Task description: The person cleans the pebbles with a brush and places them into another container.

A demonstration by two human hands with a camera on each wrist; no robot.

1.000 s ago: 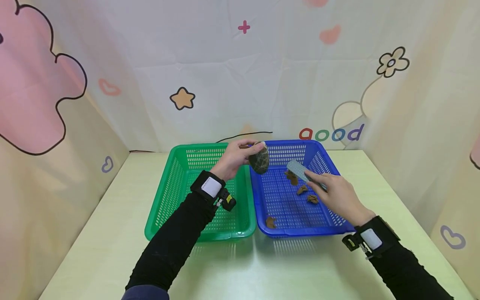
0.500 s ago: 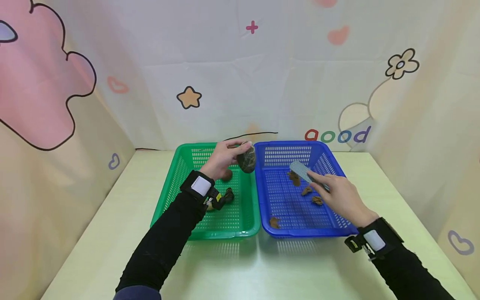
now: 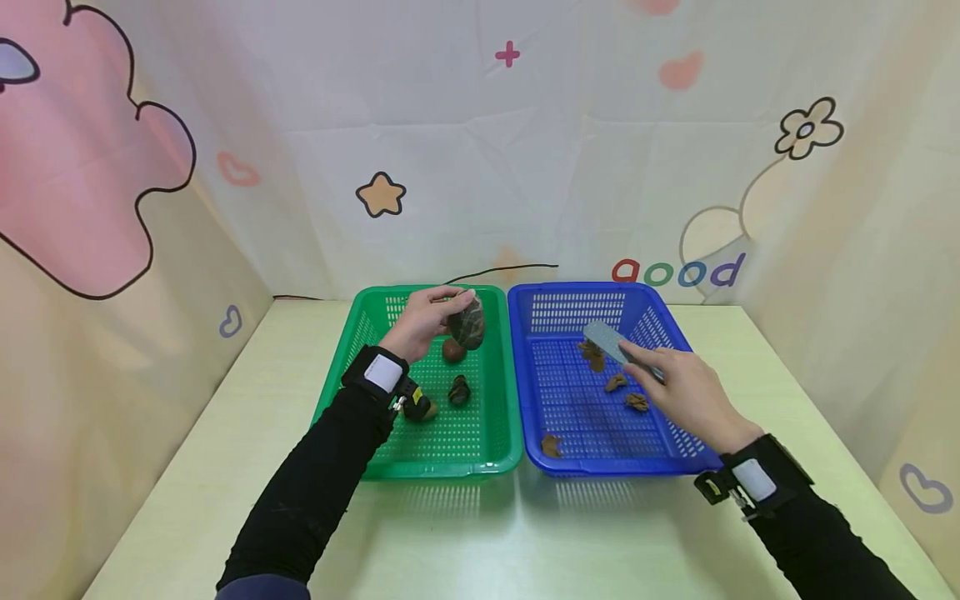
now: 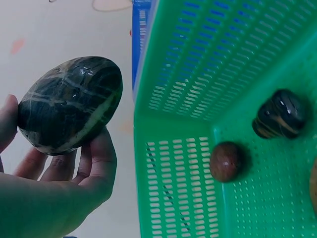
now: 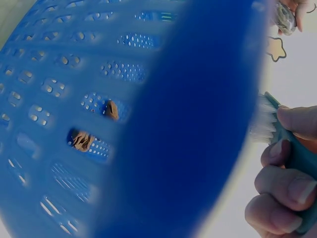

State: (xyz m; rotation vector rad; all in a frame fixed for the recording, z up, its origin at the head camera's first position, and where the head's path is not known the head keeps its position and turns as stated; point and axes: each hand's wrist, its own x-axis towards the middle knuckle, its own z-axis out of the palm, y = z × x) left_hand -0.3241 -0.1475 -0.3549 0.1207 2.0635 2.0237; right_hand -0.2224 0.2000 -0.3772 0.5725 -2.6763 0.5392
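Observation:
My left hand (image 3: 418, 323) grips a dark, polished stone (image 3: 468, 323) with pale veins, above the back of the green basket (image 3: 514, 400). In the left wrist view the thumb is at one end of this stone (image 4: 72, 104), fingers beneath. Inside the green basket lie a reddish-brown round stone (image 4: 227, 161), a dark banded stone (image 4: 281, 114) and a tan stone (image 3: 430, 410), partly hidden. Over the blue basket (image 3: 622, 467) my right hand (image 3: 693, 400) holds a grey-teal brush (image 3: 606, 339); the right wrist view shows its pale bristles (image 5: 263, 121).
Several crumpled brown pieces lie in the blue basket, including one at the front left (image 3: 551, 446) and one further right (image 3: 637, 402). Both baskets stand side by side on a pale table (image 3: 510, 550). A printed curtain (image 3: 465, 192) hangs behind and around.
The left hand has moved left with the dark stone, from the blue basket's edge to over the green one. Stones in the green basket have come into view. The right hand stays nearly still.

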